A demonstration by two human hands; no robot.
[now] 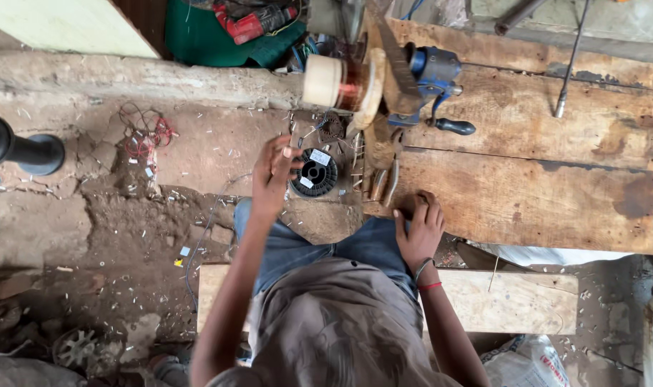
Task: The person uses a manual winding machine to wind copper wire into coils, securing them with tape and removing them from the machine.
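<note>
My left hand (275, 172) pinches fine wire above the black spool (315, 173); right hand (419, 228) rests flat on the bench (541, 186), gripping nothing; a jerk could snap the wire.

head view, steeply downward, fairly near

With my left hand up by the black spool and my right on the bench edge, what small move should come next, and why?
Probably bring the left hand down onto the black spool. Its fingers are raised beside the spool, seemingly pinching something too fine to see, while the right hand rests on the wooden bench near the hand winder and its copper coil.
</note>
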